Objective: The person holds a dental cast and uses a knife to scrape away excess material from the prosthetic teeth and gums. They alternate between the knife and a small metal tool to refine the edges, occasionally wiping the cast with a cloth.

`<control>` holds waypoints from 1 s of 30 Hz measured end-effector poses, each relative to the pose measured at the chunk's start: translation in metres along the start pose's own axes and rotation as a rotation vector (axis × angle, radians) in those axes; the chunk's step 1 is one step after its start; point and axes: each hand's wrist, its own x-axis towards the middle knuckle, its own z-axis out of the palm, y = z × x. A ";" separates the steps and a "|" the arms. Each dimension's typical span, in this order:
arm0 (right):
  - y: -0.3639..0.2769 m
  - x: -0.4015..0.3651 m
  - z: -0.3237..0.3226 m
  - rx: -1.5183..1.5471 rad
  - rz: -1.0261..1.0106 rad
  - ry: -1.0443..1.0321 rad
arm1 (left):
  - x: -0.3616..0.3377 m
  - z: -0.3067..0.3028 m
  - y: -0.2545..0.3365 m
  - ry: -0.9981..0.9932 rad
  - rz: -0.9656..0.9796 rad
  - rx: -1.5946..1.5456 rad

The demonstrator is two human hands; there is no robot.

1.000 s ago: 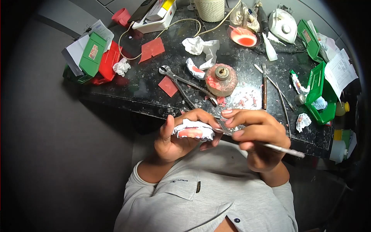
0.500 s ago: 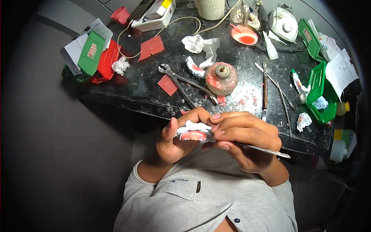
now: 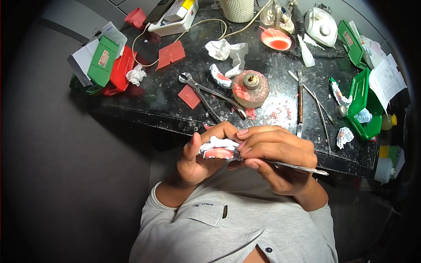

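Observation:
My left hand [image 3: 199, 160] cradles a white plaster dental cast with pink wax [image 3: 218, 149] in front of my chest, thumb up on its left side. My right hand [image 3: 278, 158] grips a thin metal carving tool [image 3: 302, 167], whose handle sticks out to the right while its tip is hidden at the cast's right edge. The right fingers rest against the cast.
A dark speckled bench [image 3: 166, 101] lies ahead with pliers [image 3: 206, 94], a round wax-stained burner [image 3: 251, 89], pink wax sheets [image 3: 172, 53], long metal instruments [image 3: 300, 101], crumpled tissues [image 3: 228, 50], green and red boxes [image 3: 105, 63] at left, green trays [image 3: 362, 103] at right.
My right hand has closed in on the cast, its fingers folding over the right edge, and the tool's handle has swung lower and nearer. The cast has tilted slightly toward me.

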 end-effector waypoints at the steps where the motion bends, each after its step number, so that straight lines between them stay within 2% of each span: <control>1: 0.000 0.000 0.000 0.003 0.008 -0.003 | 0.001 0.000 -0.001 -0.019 0.024 -0.039; 4: -0.003 0.000 -0.002 0.001 0.026 -0.013 | 0.003 0.002 -0.003 -0.081 0.073 -0.210; 8: -0.002 -0.002 -0.002 0.007 0.038 -0.003 | 0.003 0.005 -0.004 -0.048 0.069 -0.255; 11: -0.001 -0.002 -0.001 -0.014 0.004 0.000 | 0.004 0.002 -0.005 -0.100 0.065 -0.253; 14: 0.000 -0.002 -0.002 -0.063 -0.033 -0.017 | 0.002 0.006 -0.007 -0.070 0.061 -0.325; 16: 0.004 -0.005 0.000 -0.072 -0.065 -0.004 | 0.002 0.013 -0.005 0.104 -0.015 -0.415; 17: 0.005 -0.006 0.001 -0.082 -0.096 0.010 | 0.002 0.011 -0.005 0.104 -0.014 -0.416; 19: 0.005 -0.009 0.002 -0.064 -0.094 0.023 | 0.004 0.006 -0.005 -0.059 -0.024 -0.431; 28: 0.006 -0.006 0.003 -0.057 -0.079 0.025 | 0.003 0.010 -0.006 0.089 -0.051 -0.393; 30: 0.007 -0.006 0.004 -0.055 -0.076 0.024 | 0.003 0.008 -0.006 0.066 -0.049 -0.413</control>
